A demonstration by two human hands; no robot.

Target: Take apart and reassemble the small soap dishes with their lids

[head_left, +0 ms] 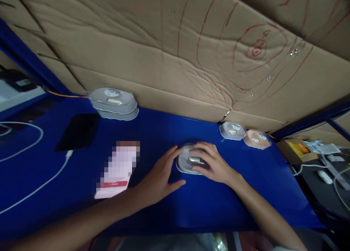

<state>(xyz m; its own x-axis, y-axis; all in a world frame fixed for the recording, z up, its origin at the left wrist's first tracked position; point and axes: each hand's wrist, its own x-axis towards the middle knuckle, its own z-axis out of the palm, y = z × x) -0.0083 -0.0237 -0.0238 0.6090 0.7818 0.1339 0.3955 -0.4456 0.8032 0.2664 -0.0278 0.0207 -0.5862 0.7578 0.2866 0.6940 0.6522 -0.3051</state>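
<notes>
In front of me a small clear-lidded plastic container, with a pale oblong piece on its top, sits on the blue table. My right hand lies over its right side, fingers spread across the lid and partly hiding it. Close by its left edge is my left hand, thumb and fingers apart with nothing between them. The fingertips of that hand come up to the container's rim; whether they touch it I cannot tell.
At the back left stand stacked clear containers. Two smaller ones, one greyish and one orange-tinted, stand at the back right. A lit phone and a dark phone on a white cable lie left. Cardboard walls the back.
</notes>
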